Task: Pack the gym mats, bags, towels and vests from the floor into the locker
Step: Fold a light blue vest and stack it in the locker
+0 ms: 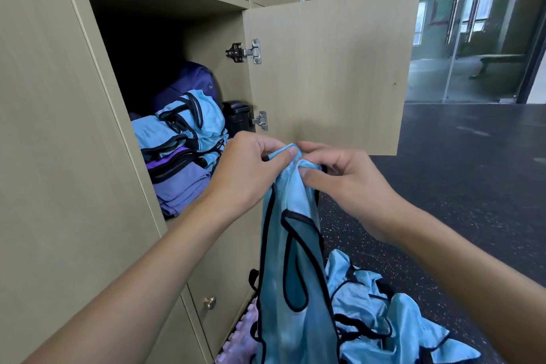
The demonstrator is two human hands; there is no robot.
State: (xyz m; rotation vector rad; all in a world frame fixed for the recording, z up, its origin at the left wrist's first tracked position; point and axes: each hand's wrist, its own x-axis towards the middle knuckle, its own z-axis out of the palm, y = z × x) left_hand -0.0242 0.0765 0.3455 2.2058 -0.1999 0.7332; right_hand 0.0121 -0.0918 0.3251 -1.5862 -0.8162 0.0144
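Light-blue vest [295,260] pinched at its top by both hands, in front of the open locker [212,47].

The vest is shiny light-blue mesh edged in black piping, hanging long and loosely folded from its top edge down toward the floor [443,171], near and right of the locker opening; the left hand [248,168] reaches in from the near left, wrist bent, thumb and curled fingers pinching the top fold; the right hand [339,177] comes from the near right, thumb pressed on the cloth, fingers curled behind it, just beside the left; inside the compartment a stack of folded vests [177,133], blue over purple, lies at the front, a purple bag [189,83] behind it; the door [331,68] stands open to the right; a heap of blue vests [384,304] lies on the floor at the near right, a pale purple mat [242,340] beside the locker's base.
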